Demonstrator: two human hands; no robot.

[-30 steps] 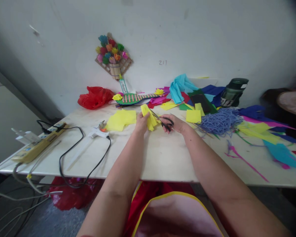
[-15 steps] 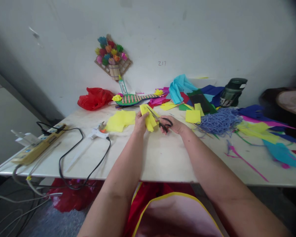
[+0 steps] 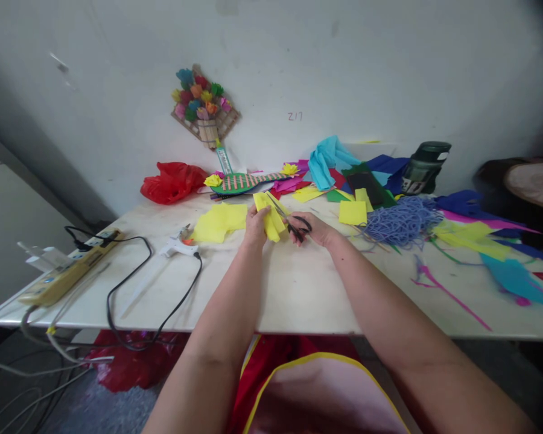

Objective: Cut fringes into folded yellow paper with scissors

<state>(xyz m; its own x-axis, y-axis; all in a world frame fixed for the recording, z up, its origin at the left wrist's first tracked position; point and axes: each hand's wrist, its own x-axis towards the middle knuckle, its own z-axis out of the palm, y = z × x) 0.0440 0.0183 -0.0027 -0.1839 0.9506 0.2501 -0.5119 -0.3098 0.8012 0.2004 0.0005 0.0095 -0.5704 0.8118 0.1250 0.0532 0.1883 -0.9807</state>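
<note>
My left hand (image 3: 256,226) is closed on a folded piece of yellow crepe paper (image 3: 273,228), held up above the table. In my right hand (image 3: 314,228) is a pair of scissors with black handles (image 3: 302,225), my fingers wrapped round the loops. The blades point up and to the left, across the yellow paper; whether they are fully closed I cannot tell. Flat on the table to the left of my hands lies more yellow paper (image 3: 219,223). A small yellow square (image 3: 353,213) rests to the right.
On the left lie a white glue gun (image 3: 176,246) with a black cord and a power strip (image 3: 72,271). Behind my hands are a green decorated board (image 3: 248,182) and a red plastic bag (image 3: 172,182). Purple string (image 3: 402,222), coloured paper and a dark bottle (image 3: 426,167) stand right.
The view has shifted slightly. Scissors and yellow paper stay together in my hands; the scissor handles appear a little closer to the paper.
</note>
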